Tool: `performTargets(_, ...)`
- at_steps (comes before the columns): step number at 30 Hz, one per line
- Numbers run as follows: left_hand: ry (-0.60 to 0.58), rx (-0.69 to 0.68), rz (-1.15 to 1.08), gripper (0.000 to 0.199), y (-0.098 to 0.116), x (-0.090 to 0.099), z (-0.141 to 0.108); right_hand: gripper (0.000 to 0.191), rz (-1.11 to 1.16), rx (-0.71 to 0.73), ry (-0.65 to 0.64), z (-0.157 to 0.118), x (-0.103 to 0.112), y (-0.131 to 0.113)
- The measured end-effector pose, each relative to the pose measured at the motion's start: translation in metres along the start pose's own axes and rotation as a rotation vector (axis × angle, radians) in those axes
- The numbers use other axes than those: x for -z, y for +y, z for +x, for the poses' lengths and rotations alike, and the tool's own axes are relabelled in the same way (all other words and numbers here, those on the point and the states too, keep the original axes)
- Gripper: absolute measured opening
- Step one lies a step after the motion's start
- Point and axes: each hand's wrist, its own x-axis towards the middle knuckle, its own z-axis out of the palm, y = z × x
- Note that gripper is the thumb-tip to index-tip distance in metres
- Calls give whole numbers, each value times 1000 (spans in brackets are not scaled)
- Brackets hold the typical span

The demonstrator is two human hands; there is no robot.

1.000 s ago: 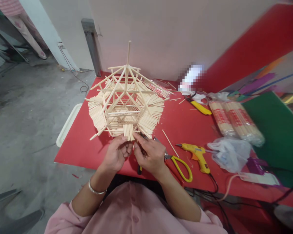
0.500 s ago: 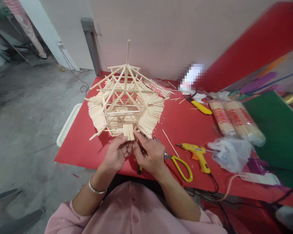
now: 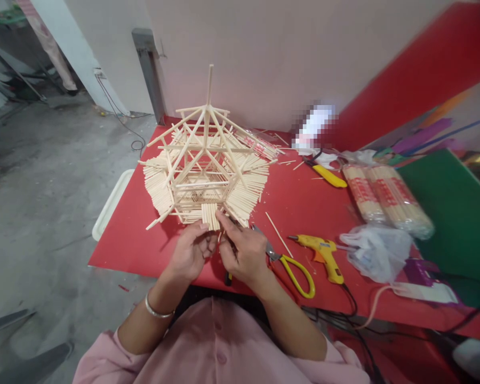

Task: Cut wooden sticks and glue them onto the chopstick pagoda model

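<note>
A small flat panel of short wooden sticks (image 3: 210, 216) stands at the front of a larger stick model of a pavilion (image 3: 202, 181). My left hand (image 3: 192, 249) pinches the panel's lower left corner, its thumb on the near face and the other fingers curled below. My right hand (image 3: 244, 250) is closed at the panel's right edge, index fingertip on the sticks and thumb lower down. Whether the panel touches the model behind it cannot be made out. Pliers with yellow handles (image 3: 298, 276) lie beside my right hand, partly hidden by it.
On the red tabletop (image 3: 140, 245) a yellow glue gun (image 3: 322, 253) lies to the right, its cord running off the front edge. Beyond it are a clear plastic bag (image 3: 378, 253), packs of sticks (image 3: 388, 197), a yellow-handled cutter (image 3: 330, 176) and a green board (image 3: 450, 197).
My right index fingertip has shifted slightly left onto the panel's face, and the right hand has turned a little. My left hand, the panel and the model stay where they were.
</note>
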Motion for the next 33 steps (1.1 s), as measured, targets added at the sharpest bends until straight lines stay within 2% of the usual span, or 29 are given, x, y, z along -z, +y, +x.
performTargets(22,30,34,13,20,-2,2,-1,55,24,-36,-35,-2,-1,2)
performTargets(27,13,24,33,30,-10,15,-7,56,84,-17,6,-9,8,1)
performTargets(33,-105,-19,42,45,-26,38,-21,38,129,-68,45,-45,22,13)
